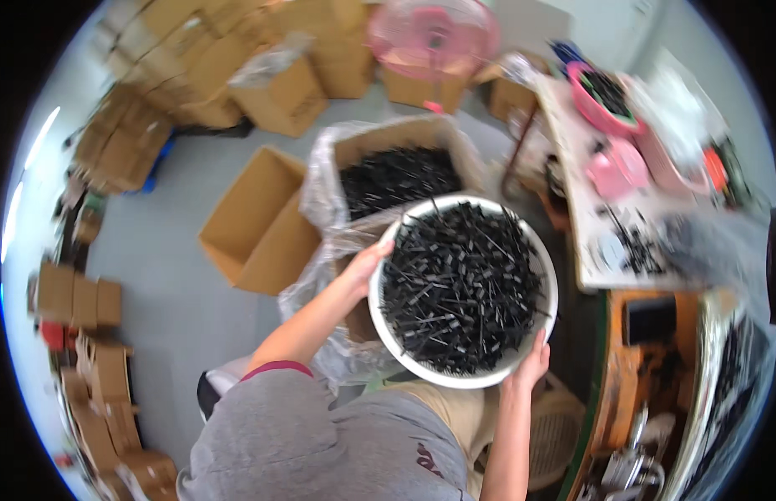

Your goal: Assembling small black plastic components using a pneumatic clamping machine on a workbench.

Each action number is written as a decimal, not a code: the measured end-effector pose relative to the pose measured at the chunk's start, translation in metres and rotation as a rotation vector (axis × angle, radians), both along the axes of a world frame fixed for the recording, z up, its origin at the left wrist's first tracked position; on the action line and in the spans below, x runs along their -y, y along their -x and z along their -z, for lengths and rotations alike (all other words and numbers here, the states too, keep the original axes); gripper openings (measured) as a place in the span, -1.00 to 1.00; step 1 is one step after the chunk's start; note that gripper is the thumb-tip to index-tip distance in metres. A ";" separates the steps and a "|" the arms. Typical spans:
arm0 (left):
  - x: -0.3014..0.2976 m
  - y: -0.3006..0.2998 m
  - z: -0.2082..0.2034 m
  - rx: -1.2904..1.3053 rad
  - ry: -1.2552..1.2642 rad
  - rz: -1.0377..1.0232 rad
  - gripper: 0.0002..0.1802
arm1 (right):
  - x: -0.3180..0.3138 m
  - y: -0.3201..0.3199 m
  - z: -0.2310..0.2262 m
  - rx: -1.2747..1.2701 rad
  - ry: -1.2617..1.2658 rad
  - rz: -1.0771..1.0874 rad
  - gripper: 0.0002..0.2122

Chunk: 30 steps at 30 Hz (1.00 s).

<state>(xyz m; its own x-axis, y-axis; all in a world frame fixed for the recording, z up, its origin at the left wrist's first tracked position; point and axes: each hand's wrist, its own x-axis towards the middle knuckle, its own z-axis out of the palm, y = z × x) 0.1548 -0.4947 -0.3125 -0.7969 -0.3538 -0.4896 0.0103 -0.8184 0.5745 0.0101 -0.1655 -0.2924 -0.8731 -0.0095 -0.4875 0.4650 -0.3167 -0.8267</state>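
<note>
Both my hands hold a round white basket (460, 382) heaped with small, thin black plastic parts (463, 288). My left hand (369, 264) grips its rim on the left side, and my right hand (531, 364) grips the lower right. The fingers under the rim are partly hidden. Just beyond the basket stands a plastic-lined cardboard box (396, 132) with a pile of similar black parts (399, 181) inside. Nearer to me, the basket partly covers another lined box (348, 250), and its contents are mostly hidden.
An open cardboard box (262, 221) stands on the floor to the left. At right, a white table (581, 225) bears a pink basin (584, 98) and loose black parts. Below it is a wooden workbench (619, 409) with metal equipment. A pink fan (434, 37) and stacked cartons stand behind.
</note>
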 end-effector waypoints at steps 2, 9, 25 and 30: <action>0.017 -0.038 0.014 0.091 -0.055 -0.013 -0.42 | 0.017 -0.016 0.002 0.032 0.039 -0.090 -0.76; 0.017 -0.110 0.060 0.281 -0.174 -0.114 -0.48 | 0.034 -0.039 0.036 0.023 -0.030 -0.269 -0.80; -0.129 -0.075 -0.026 -0.023 1.666 0.639 -0.18 | 0.074 -0.053 0.053 0.207 -0.140 -0.468 -0.79; -0.139 -0.059 0.049 0.360 1.480 0.705 -0.57 | 0.056 -0.058 0.080 0.220 0.046 -0.582 -0.84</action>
<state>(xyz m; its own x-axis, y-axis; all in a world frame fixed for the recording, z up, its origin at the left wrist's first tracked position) 0.2135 -0.3561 -0.3612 -0.9189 -0.2925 -0.2647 -0.3922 0.6050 0.6929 0.0677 -0.2214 -0.3726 -0.5973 -0.4790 -0.6432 0.7302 0.0068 -0.6832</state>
